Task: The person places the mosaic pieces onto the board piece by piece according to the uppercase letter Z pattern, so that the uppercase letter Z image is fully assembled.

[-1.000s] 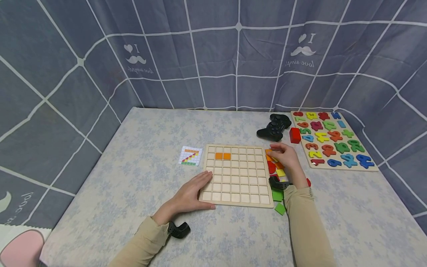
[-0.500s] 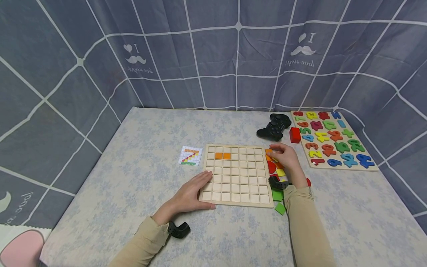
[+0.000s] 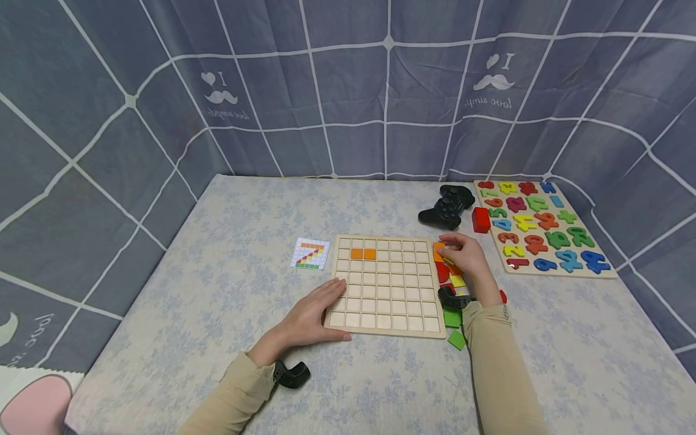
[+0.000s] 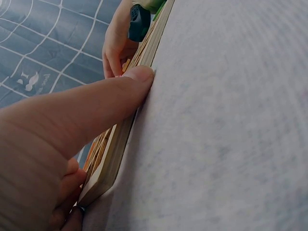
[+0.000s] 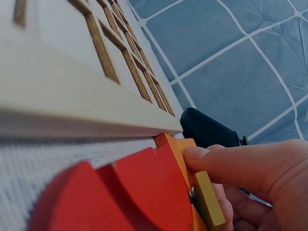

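A wooden grid board [image 3: 387, 302] lies on the table with two orange tiles [image 3: 363, 254] set in its second row. My left hand [image 3: 325, 305] rests flat on the board's near left corner. In the left wrist view its thumb [image 4: 103, 103] presses against the board's edge [image 4: 122, 139]. My right hand [image 3: 452, 246] sits over a heap of coloured tiles [image 3: 455, 281] by the board's right side. Its fingertips pinch an orange tile [image 3: 438, 246] at the heap's far end. In the right wrist view a finger [image 5: 226, 159] lies on that orange tile [image 5: 174, 144], beside red pieces [image 5: 120, 192] and a yellow tile [image 5: 209, 199].
A small pattern card [image 3: 310, 253] lies left of the board. Behind my right hand are a black game controller [image 3: 448, 206] and a red block [image 3: 481, 220]. A number puzzle board [image 3: 603, 273] fills the right side. Green tiles [image 3: 455, 338] lie near my right forearm. Curtain walls surround the table.
My right hand's fingertips have shifted very slightly on the orange tile. The left hand and the board have stayed put.
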`<state>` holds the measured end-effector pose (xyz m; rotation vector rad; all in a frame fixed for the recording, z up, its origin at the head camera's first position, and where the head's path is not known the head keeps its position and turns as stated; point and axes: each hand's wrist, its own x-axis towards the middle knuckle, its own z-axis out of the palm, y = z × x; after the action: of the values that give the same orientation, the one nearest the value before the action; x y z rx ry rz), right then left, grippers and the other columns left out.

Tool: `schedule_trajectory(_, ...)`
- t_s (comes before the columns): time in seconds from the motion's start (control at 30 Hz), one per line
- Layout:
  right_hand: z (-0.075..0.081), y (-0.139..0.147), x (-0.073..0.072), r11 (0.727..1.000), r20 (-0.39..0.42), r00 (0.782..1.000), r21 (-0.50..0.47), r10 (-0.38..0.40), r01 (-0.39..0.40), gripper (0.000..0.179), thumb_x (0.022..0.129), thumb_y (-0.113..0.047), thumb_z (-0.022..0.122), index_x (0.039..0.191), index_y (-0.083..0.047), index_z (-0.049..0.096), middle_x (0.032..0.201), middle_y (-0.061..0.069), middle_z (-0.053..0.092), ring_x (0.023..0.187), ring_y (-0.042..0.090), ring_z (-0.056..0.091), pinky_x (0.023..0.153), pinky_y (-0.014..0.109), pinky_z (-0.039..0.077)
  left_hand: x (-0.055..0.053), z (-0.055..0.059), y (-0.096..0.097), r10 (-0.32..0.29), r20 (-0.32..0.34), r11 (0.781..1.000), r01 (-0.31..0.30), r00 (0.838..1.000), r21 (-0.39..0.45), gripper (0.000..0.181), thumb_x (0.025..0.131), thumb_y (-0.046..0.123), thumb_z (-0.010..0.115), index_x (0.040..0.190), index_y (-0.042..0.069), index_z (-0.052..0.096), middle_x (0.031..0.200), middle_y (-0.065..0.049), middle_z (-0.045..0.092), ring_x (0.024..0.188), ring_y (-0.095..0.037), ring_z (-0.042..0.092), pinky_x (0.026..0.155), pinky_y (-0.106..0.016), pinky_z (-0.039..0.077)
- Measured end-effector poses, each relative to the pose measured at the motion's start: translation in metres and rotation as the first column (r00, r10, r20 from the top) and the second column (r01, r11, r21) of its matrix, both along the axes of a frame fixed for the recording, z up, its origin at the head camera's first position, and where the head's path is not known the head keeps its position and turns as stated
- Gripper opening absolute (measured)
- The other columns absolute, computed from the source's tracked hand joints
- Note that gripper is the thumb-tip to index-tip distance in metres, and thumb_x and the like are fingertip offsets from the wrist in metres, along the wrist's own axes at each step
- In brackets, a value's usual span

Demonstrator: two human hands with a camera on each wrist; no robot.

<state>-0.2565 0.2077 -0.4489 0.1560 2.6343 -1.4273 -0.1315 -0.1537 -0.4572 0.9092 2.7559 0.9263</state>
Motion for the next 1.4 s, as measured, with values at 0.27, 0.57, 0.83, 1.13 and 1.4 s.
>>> schedule_trajectory(0.27, -0.002, 0.0, -0.001, 0.999, -0.043, 0.999, -0.04, -0.003, 0.001, 0.038, 0.088, -0.008, 0.064, 0.124, 0.001, 0.056, 0.107, 0.016, 0.05, 0.086, 0.025, 0.046, 0.062, 0.018, 0.043, 0.0, 0.0, 0.0, 0.001, 0.0, 1.0, -0.001, 1.0, 0.001, 0.101, 0.073, 0.052, 0.074, 0.147, 0.002, 0.028, 0.152, -0.011, 0.026, 0.141, -0.022, 0.019, 0.113, -0.04, 0.023)
schedule_trajectory(0.57, -0.001, 0.002, 0.0, 0.999, -0.065, 0.998, -0.04, 0.006, -0.008, 0.035, 0.088, -0.011, 0.065, 0.119, 0.003, 0.058, 0.097, 0.011, 0.051, 0.081, 0.022, 0.044, 0.06, 0.019, 0.041, 0.001, 0.002, 0.0, 0.001, 0.01, 1.0, -0.002, 1.0, 0.003, 0.1, 0.073, 0.051, 0.075, 0.147, 0.003, 0.027, 0.152, -0.011, 0.025, 0.141, -0.022, 0.019, 0.113, -0.04, 0.023)
schedule_trajectory(0.83, 0.005, -0.002, 0.0, 0.995, 0.02, 0.999, -0.097, -0.037, 0.039, 0.038, 0.089, -0.023, 0.066, 0.121, -0.003, 0.058, 0.108, 0.012, 0.053, 0.093, 0.025, 0.046, 0.072, 0.024, 0.044, 0.002, 0.001, 0.001, 0.003, 0.002, 1.0, -0.003, 1.0, -0.002, 0.101, 0.073, 0.051, 0.075, 0.147, 0.002, 0.027, 0.152, -0.011, 0.026, 0.141, -0.022, 0.019, 0.114, -0.039, 0.022)
schedule_trajectory(1.13, 0.02, -0.011, 0.001, 0.991, -0.051, 0.996, -0.106, 0.078, -0.083, 0.035, 0.091, -0.022, 0.064, 0.119, -0.001, 0.059, 0.114, 0.017, 0.059, 0.096, 0.027, 0.054, 0.079, 0.027, 0.047, 0.001, 0.002, 0.001, 0.005, 0.009, 1.0, -0.005, 1.0, 0.002, 0.101, 0.073, 0.051, 0.075, 0.147, 0.002, 0.027, 0.152, -0.011, 0.025, 0.141, -0.022, 0.019, 0.114, -0.039, 0.022)
schedule_trajectory(1.4, 0.028, -0.039, -0.002, 0.968, -0.128, 0.963, -0.055, 0.237, -0.245, 0.029, 0.092, -0.019, 0.063, 0.114, 0.0, 0.066, 0.111, 0.018, 0.064, 0.097, 0.029, 0.059, 0.076, 0.031, 0.049, 0.001, 0.002, 0.001, 0.009, 0.011, 1.0, -0.009, 1.0, -0.003, 0.101, 0.073, 0.051, 0.075, 0.147, 0.002, 0.027, 0.152, -0.011, 0.025, 0.141, -0.021, 0.019, 0.114, -0.038, 0.022)
